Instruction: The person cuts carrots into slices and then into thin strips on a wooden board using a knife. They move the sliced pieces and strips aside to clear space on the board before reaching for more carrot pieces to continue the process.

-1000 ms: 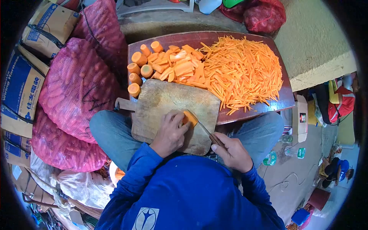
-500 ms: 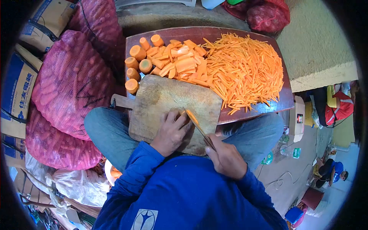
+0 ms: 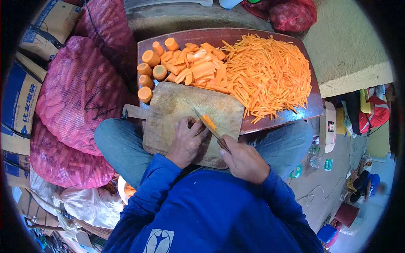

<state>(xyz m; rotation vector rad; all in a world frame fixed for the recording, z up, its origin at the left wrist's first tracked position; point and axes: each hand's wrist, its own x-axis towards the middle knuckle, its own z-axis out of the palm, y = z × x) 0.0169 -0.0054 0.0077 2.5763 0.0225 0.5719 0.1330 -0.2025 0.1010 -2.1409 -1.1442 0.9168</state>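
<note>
My right hand (image 3: pixel 244 162) grips a knife (image 3: pixel 209 127) by its handle, the blade slanting across the wooden chopping board (image 3: pixel 168 109). My left hand (image 3: pixel 187 141) is on the board with its fingers curled against a carrot piece, close to the blade's left side; most of that piece is hidden under the fingers. Thin cut carrot strips (image 3: pixel 209 121) lie just beyond the blade. Behind the board are a pile of carrot slices (image 3: pixel 202 67), several carrot chunks (image 3: pixel 150 56) and a big heap of carrot sticks (image 3: pixel 270 76).
The board overlaps a dark red table (image 3: pixel 314 110) in front of my crossed legs. Pink mesh sacks (image 3: pixel 82 97) and cardboard boxes (image 3: pixel 21 101) stand on the left. To the right, a concrete ledge (image 3: pixel 354 50) runs beside the table. Farther right, a person (image 3: pixel 367 185) sits low.
The knife has shifted slightly left and its angle has changed, with the tip now farther past the carrot strips. My left hand has slid a little left.
</note>
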